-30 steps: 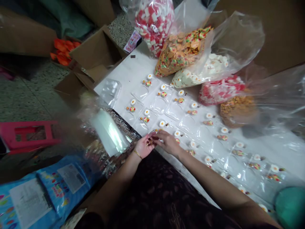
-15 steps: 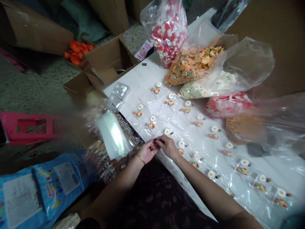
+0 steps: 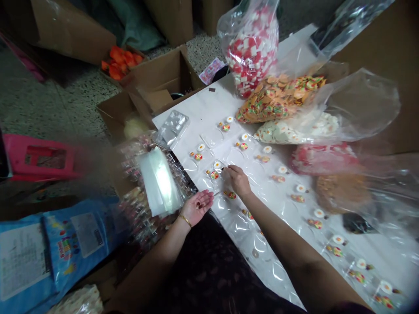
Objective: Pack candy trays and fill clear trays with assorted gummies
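Observation:
My left hand [image 3: 195,210] lies palm up over the table's near edge, fingers loosely extended, with a few small brown pieces [image 3: 198,205] resting in the palm. Over the table, my right hand [image 3: 239,180] pinches a tiny dark brown piece [image 3: 223,168] at its fingertips. Right beside those fingertips are a white fried-egg piece [image 3: 217,165] and a round red-and-green pizza-like piece [image 3: 214,175] on clear plastic. Several similar sets lie in rows across the white table [image 3: 196,104]. Part of the near row is hidden under my right forearm.
Clear bags of red-and-white pieces [image 3: 250,54], orange pieces [image 3: 278,98] and egg pieces [image 3: 294,128] line the far side. To the left lie a stack of clear sleeves [image 3: 160,181], an empty-looking clear tray [image 3: 172,127], an open carton [image 3: 160,83] and blue printed bags [image 3: 77,244].
My hands have parted. The right has moved forward over the table to the egg and pizza-like pieces; the left has opened out, showing the brown pieces. The view has shifted slightly.

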`<state>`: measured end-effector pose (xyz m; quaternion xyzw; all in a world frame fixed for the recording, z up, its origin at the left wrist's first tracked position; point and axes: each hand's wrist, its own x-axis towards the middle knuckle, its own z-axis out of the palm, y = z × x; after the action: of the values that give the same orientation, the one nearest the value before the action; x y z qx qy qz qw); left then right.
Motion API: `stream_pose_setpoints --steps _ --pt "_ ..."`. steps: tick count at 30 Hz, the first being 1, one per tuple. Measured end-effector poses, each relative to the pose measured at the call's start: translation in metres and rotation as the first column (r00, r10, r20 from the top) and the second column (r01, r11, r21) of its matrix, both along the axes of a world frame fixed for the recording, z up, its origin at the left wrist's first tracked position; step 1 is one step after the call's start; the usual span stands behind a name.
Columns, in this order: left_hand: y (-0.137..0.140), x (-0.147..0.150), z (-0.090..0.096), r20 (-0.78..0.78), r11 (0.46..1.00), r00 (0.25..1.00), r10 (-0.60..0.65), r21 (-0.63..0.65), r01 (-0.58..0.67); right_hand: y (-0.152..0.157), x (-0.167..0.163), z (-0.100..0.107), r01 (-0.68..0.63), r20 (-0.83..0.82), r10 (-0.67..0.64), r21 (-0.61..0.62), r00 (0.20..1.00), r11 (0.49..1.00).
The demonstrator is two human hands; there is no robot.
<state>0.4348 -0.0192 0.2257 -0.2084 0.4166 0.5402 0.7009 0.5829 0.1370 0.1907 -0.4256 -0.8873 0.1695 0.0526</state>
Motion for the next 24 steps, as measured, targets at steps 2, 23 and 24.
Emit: stream_pose_setpoints --steps 2,23,24 --pt "0.009 0.0 0.002 0.037 0.999 0.999 0.012 0.048 -0.013 -0.001 0.003 0.0 -0.024 -0.009 0.024 -0.019 1.0 1.0" --pt "0.033 -0.026 -0.003 -0.088 0.995 0.994 0.058 0.085 -0.051 0.014 -0.061 0.046 -0.227 -0.446 0.021 -0.413 0.895 0.882" --pt "0.034 -0.028 -0.003 -0.085 0.994 0.994 0.069 0.094 -0.061 0.017 -0.068 0.047 -0.283 -0.446 0.075 -0.422 0.892 0.861"
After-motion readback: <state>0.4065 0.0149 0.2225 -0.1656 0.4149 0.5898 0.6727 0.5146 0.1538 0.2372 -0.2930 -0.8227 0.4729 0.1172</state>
